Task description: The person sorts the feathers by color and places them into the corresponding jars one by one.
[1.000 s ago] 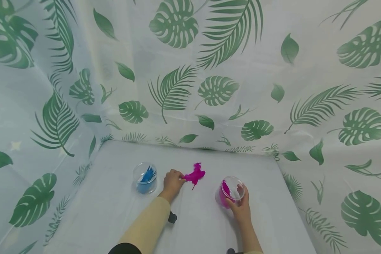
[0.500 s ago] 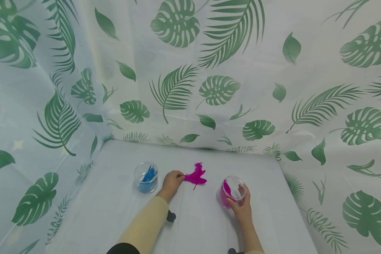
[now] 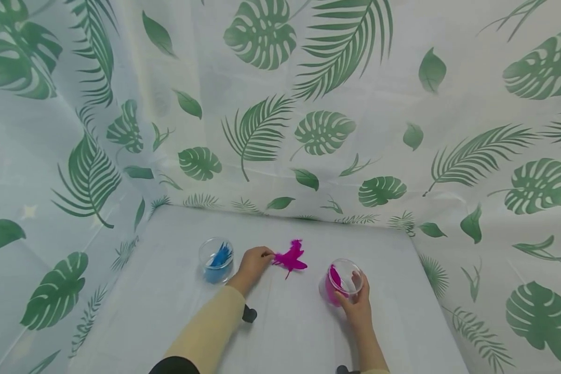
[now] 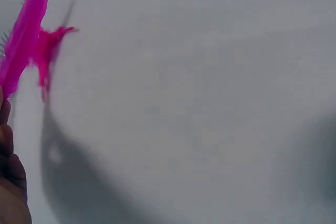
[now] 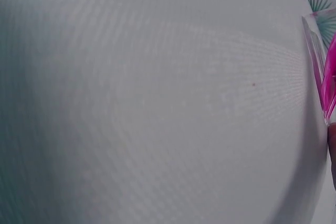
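In the left wrist view a bright pink feather [image 4: 25,35] stands up from the fingertips of my left hand [image 3: 251,267], which pinch its lower end. Just beyond it, a small heap of pink feathers [image 3: 292,258] lies on the white tabletop. My right hand [image 3: 359,306] grips a clear round cup [image 3: 351,275] from its right side, thumb in front and fingers behind. Pink feathers [image 3: 334,280] are inside that cup. The right wrist view catches only the cup's edge [image 5: 314,51] and one fingertip at its right border.
A second clear cup [image 3: 205,254] with blue feathers [image 3: 222,255] stands left of my left hand. Leaf-printed white sheeting [image 3: 280,156] walls the white table [image 3: 280,332] at the back and both sides.
My left hand has shifted very slightly, and its fingertips now sit a little higher at the heap's left side. The right hand and its cup keep their place.
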Demonstrator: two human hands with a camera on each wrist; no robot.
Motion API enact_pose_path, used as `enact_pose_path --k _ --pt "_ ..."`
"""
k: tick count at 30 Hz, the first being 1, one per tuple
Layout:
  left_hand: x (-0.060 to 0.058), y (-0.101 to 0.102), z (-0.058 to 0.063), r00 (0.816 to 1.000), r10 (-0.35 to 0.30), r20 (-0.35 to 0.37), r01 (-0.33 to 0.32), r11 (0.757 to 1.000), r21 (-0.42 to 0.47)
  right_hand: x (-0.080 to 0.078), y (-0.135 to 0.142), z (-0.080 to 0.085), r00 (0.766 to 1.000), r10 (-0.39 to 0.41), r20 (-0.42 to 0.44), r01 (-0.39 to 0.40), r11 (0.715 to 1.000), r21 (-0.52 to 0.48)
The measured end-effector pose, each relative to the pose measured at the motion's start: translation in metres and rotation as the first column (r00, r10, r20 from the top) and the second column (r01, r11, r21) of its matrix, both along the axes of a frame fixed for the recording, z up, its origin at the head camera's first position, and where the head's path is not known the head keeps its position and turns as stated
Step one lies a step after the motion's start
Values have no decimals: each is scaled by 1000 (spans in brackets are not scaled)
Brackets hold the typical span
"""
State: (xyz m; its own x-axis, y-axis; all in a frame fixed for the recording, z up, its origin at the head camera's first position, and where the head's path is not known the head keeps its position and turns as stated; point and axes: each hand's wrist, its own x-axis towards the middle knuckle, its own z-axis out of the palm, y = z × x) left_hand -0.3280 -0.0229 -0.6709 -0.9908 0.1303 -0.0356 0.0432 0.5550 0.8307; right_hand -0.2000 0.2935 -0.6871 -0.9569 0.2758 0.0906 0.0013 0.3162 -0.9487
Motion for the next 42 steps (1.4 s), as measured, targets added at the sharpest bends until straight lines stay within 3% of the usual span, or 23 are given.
enact_pose_path --k 4,10,13,17,20,23,25,29,32,34,37,41,42 --pt "-7 2 23 998 -56 -29 55 998 -31 1 -1 1 1000 -4 9 4 1000 5" --pt "-19 8 73 989 -114 -95 108 992 -60 2 -3 8 1000 9 16 -9 1000 -1" --pt "-20 15 95 980 -155 -128 151 988 -39 5 -5 18 1000 21 17 -20 1000 -16" --pt "-17 30 114 973 -197 -119 197 980 -13 3 -3 12 1000 17 18 -16 1000 -6" --pt "-14 44 119 961 -254 -107 249 967 -63 0 0 2 1000 7 2 -7 1000 -1" --pt "-9 62 119 926 -355 -127 331 928 -173 0 0 0 1000 11 -21 -11 1000 -7" --pt "-5 75 118 891 -434 -137 387 881 -272 0 0 0 999 13 -33 -13 1000 -11" --pt "7 100 115 807 -572 -148 454 761 -464 0 1 0 1000 10 -18 -10 1000 19" --pt "18 117 112 746 -647 -160 462 675 -576 0 1 1 1000 5 -1 -5 999 35" --pt "24 126 108 718 -675 -168 456 639 -620 1 1 1 1000 6 -3 -6 999 33" --pt "33 137 102 700 -691 -180 427 607 -670 1 1 1 1000 11 -14 -11 1000 14" --pt "40 144 95 709 -680 -189 394 603 -694 1 1 -1 1000 14 -20 -14 1000 -6" --pt "41 144 94 715 -672 -192 390 612 -688 1 1 -2 1000 14 -18 -14 1000 -7"
